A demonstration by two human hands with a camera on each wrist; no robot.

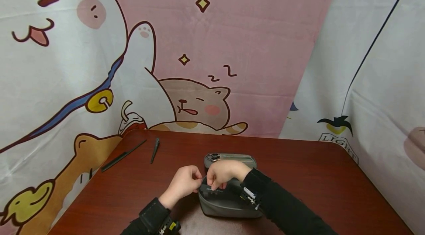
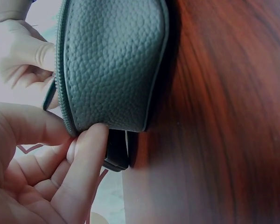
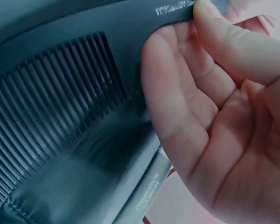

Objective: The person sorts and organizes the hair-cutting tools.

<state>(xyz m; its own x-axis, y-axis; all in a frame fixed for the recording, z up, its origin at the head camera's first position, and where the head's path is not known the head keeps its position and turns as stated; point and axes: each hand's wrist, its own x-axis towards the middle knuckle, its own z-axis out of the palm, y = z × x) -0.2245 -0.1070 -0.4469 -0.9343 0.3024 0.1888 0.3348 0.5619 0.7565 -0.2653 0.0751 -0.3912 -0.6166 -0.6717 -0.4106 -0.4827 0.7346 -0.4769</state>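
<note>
A grey-green zippered pouch (image 1: 229, 210) lies unzipped on the table, its lid folded back on the far side. My left hand (image 1: 186, 181) is at the pouch's left corner; in the left wrist view its thumb and finger pinch the zipped rim of the pebbled wall (image 2: 114, 60). Over the pouch's mouth, my right hand (image 1: 225, 172) holds a black comb (image 3: 126, 37) by its handle, between thumb and fingers. White lettering runs along that handle. The comb's teeth lie over the dark lining (image 3: 88, 163) inside the pouch. Much of the pouch's inside is hidden.
On the brown table (image 1: 315, 176), a long, thin black comb-like tool (image 1: 123, 156) lies at the left, with a small dark clip-like item (image 1: 155, 150) beside it. Metal pieces (image 1: 214, 156) show at the pouch's lid. A printed cloth (image 1: 252, 43) hangs behind the table.
</note>
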